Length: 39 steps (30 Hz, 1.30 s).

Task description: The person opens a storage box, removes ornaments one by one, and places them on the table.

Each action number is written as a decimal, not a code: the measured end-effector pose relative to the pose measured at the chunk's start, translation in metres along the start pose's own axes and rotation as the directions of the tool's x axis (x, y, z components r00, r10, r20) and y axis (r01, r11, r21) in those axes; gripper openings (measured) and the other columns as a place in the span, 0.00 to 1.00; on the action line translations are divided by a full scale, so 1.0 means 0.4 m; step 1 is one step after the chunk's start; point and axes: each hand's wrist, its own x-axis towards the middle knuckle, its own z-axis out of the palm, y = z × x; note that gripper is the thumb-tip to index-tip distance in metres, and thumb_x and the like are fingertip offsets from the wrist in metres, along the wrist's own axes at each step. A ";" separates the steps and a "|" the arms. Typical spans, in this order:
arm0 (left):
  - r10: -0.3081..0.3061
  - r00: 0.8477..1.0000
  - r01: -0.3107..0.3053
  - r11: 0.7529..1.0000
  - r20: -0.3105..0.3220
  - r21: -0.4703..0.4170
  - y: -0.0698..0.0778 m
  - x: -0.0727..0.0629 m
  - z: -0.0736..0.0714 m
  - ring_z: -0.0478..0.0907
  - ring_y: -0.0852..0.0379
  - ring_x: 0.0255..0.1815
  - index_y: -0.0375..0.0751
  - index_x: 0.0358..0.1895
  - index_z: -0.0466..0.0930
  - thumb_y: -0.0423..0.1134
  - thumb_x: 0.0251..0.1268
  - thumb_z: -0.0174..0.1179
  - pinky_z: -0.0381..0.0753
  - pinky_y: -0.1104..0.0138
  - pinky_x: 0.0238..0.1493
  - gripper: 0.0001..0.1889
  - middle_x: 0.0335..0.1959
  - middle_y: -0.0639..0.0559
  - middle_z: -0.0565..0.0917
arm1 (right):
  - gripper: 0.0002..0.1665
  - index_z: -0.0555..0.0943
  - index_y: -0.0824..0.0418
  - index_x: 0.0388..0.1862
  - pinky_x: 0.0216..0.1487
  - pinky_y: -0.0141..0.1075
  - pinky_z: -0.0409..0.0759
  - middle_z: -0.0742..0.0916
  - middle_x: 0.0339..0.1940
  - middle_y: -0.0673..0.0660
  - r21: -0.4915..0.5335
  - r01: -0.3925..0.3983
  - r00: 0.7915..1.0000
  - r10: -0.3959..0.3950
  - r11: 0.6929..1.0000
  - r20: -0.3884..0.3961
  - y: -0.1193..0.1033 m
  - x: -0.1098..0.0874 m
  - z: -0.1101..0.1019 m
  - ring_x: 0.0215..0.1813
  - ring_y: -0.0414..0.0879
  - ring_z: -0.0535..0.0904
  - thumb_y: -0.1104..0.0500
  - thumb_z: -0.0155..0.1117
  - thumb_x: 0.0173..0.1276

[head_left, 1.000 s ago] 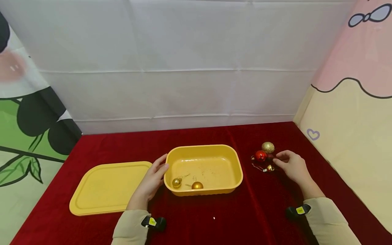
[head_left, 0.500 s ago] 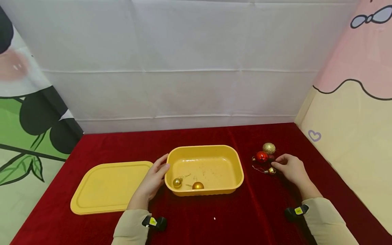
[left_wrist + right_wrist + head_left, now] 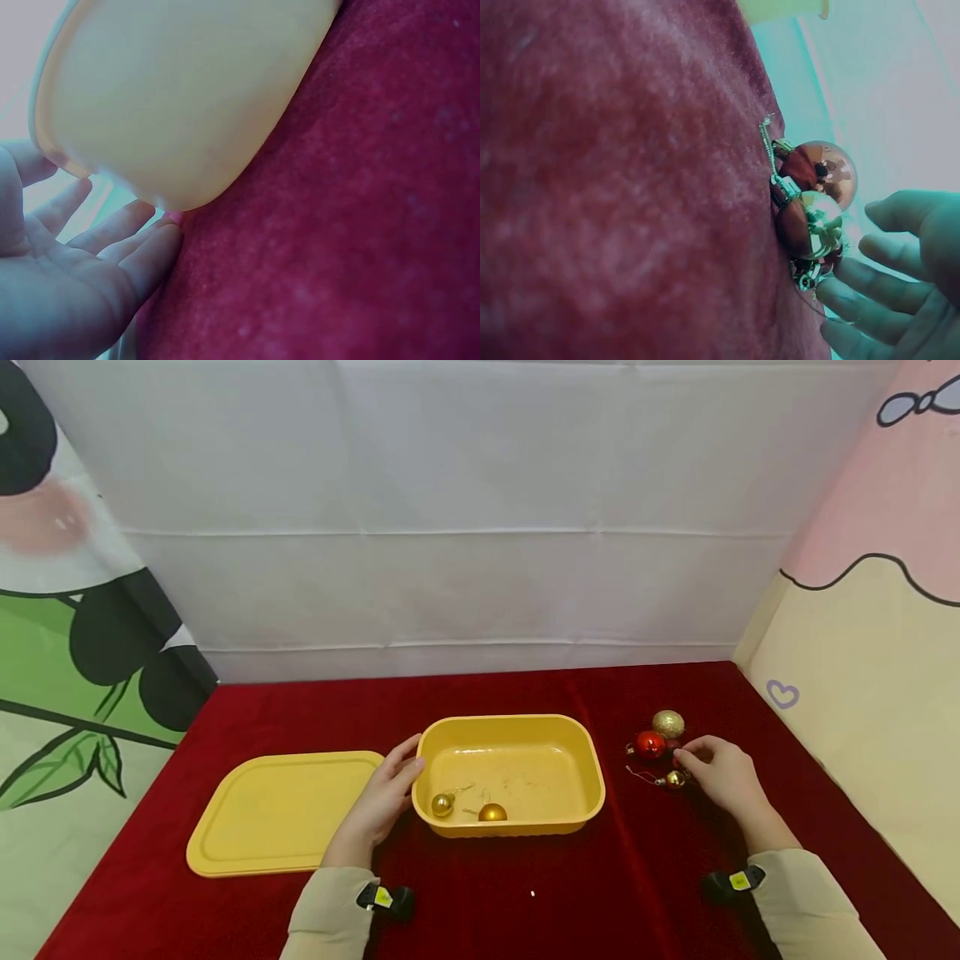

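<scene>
In the head view my left hand (image 3: 384,797) rests at the left end of a yellow plastic box (image 3: 583,814). The left wrist view shows its fingers (image 3: 124,225) extended against the end wall. Inside the box lie a small gold bauble (image 3: 442,804) and a matte gold bauble (image 3: 492,812). On the right, my right hand (image 3: 723,777) is beside a cluster of baubles: glittery gold (image 3: 667,724), shiny red (image 3: 649,744), dark red (image 3: 672,746) and small gold (image 3: 675,779). The right wrist view shows its fingers apart; the dark red bauble is partly hidden.
A yellow lid (image 3: 285,814) lies flat left of the box, partly behind the left hand. Dark red cloth (image 3: 570,893) covers the table, with a tiny white speck (image 3: 532,893) near the front. A white sheet (image 3: 465,593) hangs behind, and printed sheets stand at both sides.
The view shifts slightly. The right hand's fingers move a little among the baubles, and the small gold bauble has shifted slightly toward me. The left hand stays at the box.
</scene>
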 end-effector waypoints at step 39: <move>-0.003 1.000 0.003 1.000 0.001 0.001 0.005 -0.001 0.003 0.65 0.44 0.67 0.54 0.73 0.52 0.46 0.75 0.44 0.72 0.54 0.61 0.26 0.70 0.39 0.62 | 0.10 0.82 0.60 0.41 0.38 0.43 0.81 0.87 0.38 0.58 0.096 0.239 0.964 -0.225 0.966 -0.141 -0.166 -0.032 0.041 0.40 0.55 0.83 0.55 0.62 0.66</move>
